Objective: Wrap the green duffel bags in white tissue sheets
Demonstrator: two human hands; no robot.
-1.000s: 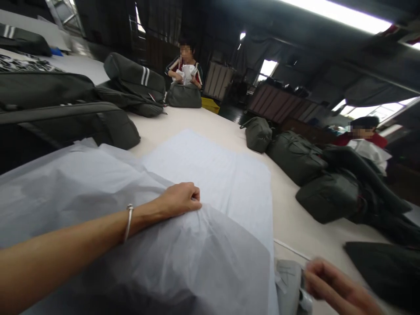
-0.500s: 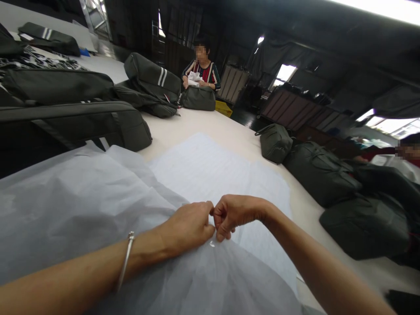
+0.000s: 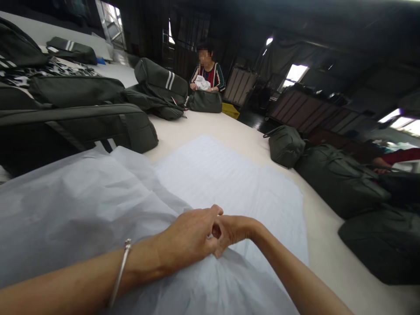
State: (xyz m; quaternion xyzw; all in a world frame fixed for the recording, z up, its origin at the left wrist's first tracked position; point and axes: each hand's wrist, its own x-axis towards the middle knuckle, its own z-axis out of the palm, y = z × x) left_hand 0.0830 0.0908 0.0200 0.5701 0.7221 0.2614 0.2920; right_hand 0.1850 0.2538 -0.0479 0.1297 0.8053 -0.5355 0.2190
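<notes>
A large translucent plastic bag (image 3: 108, 192) lies across the front of the table, its film bunched into folds where my hands meet. My left hand (image 3: 190, 232), with a silver bangle on the wrist, is curled on the gathered film. Against it sits my right hand (image 3: 229, 232), wrist bent, its fingers partly hidden behind the left one. Both hold the bunched plastic, and creases fan out below them. Beyond my hands, a thin white sheet (image 3: 210, 170) is spread flat on the table.
Dark green bags (image 3: 82, 127) with white stripes line the left side. More dark bags (image 3: 341, 175) stand along the right edge of the pale table (image 3: 193, 124). Across it, a person (image 3: 208, 72) handles white material behind a bag. A red sleeve (image 3: 402, 155) shows at far right.
My right hand has turned and shifted in behind my left, so its fingers show less. The left fingers have loosened slightly. The view has swung a little, shifting the surroundings right.
</notes>
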